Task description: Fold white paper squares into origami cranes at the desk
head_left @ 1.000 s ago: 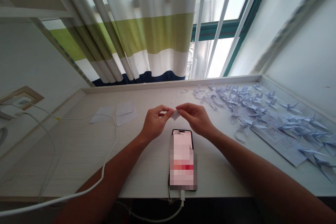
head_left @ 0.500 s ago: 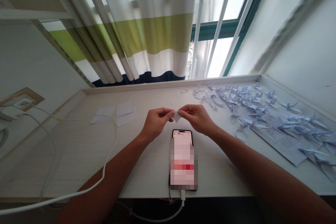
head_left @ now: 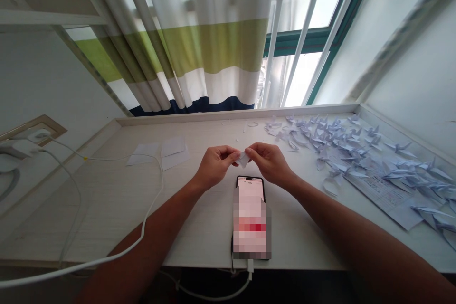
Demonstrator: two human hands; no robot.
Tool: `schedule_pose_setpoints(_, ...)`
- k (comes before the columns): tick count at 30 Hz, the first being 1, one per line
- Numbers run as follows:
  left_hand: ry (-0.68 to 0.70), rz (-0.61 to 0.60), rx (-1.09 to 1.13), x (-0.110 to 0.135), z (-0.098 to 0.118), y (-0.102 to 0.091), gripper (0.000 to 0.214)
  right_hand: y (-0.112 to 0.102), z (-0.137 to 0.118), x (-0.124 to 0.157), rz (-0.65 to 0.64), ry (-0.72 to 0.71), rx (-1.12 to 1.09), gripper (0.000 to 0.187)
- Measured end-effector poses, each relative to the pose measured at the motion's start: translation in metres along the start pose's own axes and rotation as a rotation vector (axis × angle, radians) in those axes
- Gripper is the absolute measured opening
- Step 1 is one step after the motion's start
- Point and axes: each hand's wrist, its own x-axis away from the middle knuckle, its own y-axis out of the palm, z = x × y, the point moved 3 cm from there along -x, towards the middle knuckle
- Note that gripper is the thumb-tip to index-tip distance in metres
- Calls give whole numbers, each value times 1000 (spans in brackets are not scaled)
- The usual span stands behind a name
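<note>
A small folded piece of white paper (head_left: pixel 243 160) is held up between my two hands, above the desk and just beyond the phone. My left hand (head_left: pixel 218 165) pinches its left corner between thumb and forefinger. On the opposite corner, my right hand (head_left: pixel 268 160) has the same kind of pinch. The paper's lower part hangs as a point between the fingertips. Below it lies a phone (head_left: pixel 249 199) with its screen lit and partly blurred out, a white cable plugged into its near end.
Many folded paper cranes (head_left: pixel 331 137) cover the desk's right side, some on a printed sheet (head_left: pixel 386 194). Flat paper squares (head_left: pixel 173 152) lie at the left. A white cable (head_left: pixel 144 228) crosses over my left forearm. A raised rim (head_left: pixel 199 116) borders the desk's back, below the curtain (head_left: pixel 213 47).
The view has shifted slightly, so the scene sits a little further right. Both hands still pinch the paper, and slightly more of its face shows between the fingers.
</note>
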Motion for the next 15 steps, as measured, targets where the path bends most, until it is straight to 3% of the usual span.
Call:
schedule_pose_setpoints(4, -16, 81, -11, -1, 1, -1, 27, 4, 3, -1, -49, -1, -73, 30)
schedule_pose_setpoints(9, -6, 92, 11, 1, 4, 1, 25, 7, 3, 0, -58, -15, -135, 26)
schedule_pose_setpoints(15, -9, 113, -2, 2, 4, -2, 25, 4, 0, 4, -35, -164, 60, 15)
